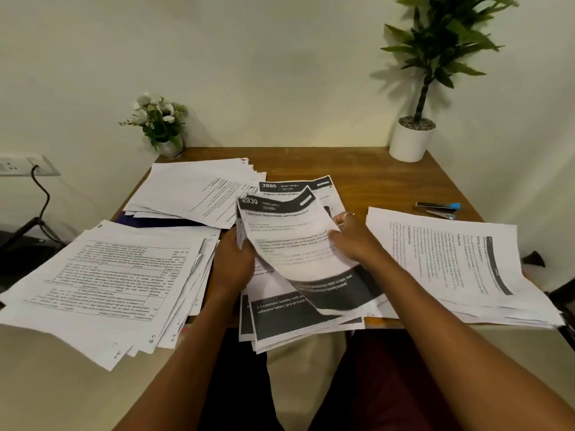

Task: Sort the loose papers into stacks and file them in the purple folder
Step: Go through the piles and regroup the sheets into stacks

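Note:
Both of my hands hold a printed sheet (289, 244) with a black header, lifted and bent above the middle pile of papers (298, 321). My left hand (231, 262) grips its left edge. My right hand (351, 241) pinches its right side, with a ring on one finger. Other stacks lie around: a pile with tables (109, 281) at the left, a pile (199, 191) at the back left, and a stack (460, 262) at the right. A strip of the purple folder (155, 219) shows under the back-left pile.
The wooden desk (357, 175) stands against a white wall. A small flower pot (161, 126) stands at the back left and a white potted plant (410, 141) at the back right. A stapler (438, 209) lies behind the right stack. A wall socket with a cable (28, 166) is at the left.

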A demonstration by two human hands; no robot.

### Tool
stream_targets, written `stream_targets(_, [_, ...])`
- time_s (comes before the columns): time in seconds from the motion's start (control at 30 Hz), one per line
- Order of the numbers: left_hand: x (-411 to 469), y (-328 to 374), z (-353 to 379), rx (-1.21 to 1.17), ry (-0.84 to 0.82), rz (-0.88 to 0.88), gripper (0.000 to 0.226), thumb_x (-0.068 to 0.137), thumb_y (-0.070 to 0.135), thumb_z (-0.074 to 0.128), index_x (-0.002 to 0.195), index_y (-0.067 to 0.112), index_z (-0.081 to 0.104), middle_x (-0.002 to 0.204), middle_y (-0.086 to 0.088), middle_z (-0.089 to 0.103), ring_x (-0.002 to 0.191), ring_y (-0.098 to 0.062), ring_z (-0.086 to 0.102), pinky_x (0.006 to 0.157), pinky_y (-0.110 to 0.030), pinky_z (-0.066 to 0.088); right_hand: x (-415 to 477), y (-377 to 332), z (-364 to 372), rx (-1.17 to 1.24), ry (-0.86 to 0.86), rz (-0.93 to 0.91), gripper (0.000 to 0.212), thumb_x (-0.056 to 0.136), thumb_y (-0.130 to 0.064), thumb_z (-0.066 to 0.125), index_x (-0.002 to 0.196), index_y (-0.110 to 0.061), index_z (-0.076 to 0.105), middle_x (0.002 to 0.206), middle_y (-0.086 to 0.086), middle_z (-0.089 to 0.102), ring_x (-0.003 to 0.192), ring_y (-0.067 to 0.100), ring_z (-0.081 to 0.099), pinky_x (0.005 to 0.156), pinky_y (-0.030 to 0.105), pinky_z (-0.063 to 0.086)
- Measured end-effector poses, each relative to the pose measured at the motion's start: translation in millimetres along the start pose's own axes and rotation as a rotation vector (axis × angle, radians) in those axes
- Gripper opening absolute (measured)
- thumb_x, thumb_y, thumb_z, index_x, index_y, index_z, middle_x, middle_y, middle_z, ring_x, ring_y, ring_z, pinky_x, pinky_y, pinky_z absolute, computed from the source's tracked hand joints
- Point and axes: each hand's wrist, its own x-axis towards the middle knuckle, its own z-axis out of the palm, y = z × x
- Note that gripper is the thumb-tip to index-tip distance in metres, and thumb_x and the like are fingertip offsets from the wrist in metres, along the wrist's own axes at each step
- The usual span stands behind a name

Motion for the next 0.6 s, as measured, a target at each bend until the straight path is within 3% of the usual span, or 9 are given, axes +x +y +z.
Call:
stream_targets(0.1, [-5,10,-1,-0.045,0.030,-0.030,0.033,0.108,0.043,0.039,0.100,0.022,0.064,0.095,0.013,0.069,0.088,-0.004,0.067,0.062,-0.015,0.045,-3,4,10,-0.020,0.084,-0.002,0.018,0.097,-0.018,0.061,0.113,-0.020,0.054,0.114,-0.003,0.060,0.099,0.015,0.059,0.067,0.022,0.041])
stream_targets(0.2, [-9,18,0,-0.156,0.030,-0.044,0.040,0.108,0.047,0.030,0.110,0.026,0.064,0.097,0.023,0.065,0.085,0.018,0.063,0.061,-0.001,0.045,-1,3,15,-0.067,0.118,-0.033,0.019,0.096,-0.020,0.062,0.113,-0.019,0.053,0.111,-0.004,0.058,0.097,0.014,0.057,0.062,0.018,0.036])
stream_targets(0.23, [-8,17,-1,-0.146,0.021,-0.028,0.040,0.108,0.048,0.033,0.113,0.024,0.064,0.100,0.022,0.066,0.085,0.019,0.063,0.061,0.002,0.044,0,3,16,-0.081,0.122,-0.037,0.019,0.096,-0.021,0.063,0.111,-0.019,0.053,0.110,-0.003,0.058,0.096,0.014,0.057,0.061,0.018,0.036])
stream_targets(0.3, [-5,14,-1,-0.087,0.001,-0.007,0.034,0.104,0.045,0.048,0.122,0.021,0.065,0.109,0.013,0.071,0.090,0.006,0.067,0.059,0.000,0.045,2,5,17,-0.113,0.113,-0.042,0.019,0.094,-0.023,0.064,0.109,-0.020,0.052,0.108,-0.002,0.060,0.095,0.016,0.059,0.064,0.021,0.039])
stream_targets(0.37, [-1,8,-1,-0.054,-0.018,-0.015,0.030,0.100,0.028,0.062,0.128,0.018,0.063,0.115,0.008,0.070,0.090,0.000,0.066,0.056,-0.002,0.046,4,6,17,-0.156,0.093,-0.043,0.021,0.092,-0.026,0.066,0.106,-0.022,0.050,0.102,-0.004,0.059,0.091,0.015,0.058,0.070,0.026,0.041])
stream_targets(0.43, [0,3,1,-0.027,-0.019,-0.035,0.035,0.098,0.019,0.064,0.132,0.017,0.060,0.121,0.004,0.068,0.092,-0.005,0.066,0.055,-0.004,0.046,5,6,14,-0.217,0.091,-0.033,0.023,0.092,-0.034,0.068,0.104,-0.024,0.051,0.094,-0.008,0.057,0.085,0.013,0.058,0.071,0.028,0.044])
stream_targets(0.6, [5,-5,3,0.007,-0.009,-0.030,0.039,0.097,0.020,0.064,0.135,0.016,0.056,0.127,-0.001,0.066,0.108,-0.021,0.068,0.064,-0.010,0.046,15,4,5,-0.188,0.241,-0.011,0.024,0.089,-0.045,0.068,0.084,-0.023,0.060,0.079,-0.008,0.063,0.075,0.014,0.062,0.071,0.031,0.051])
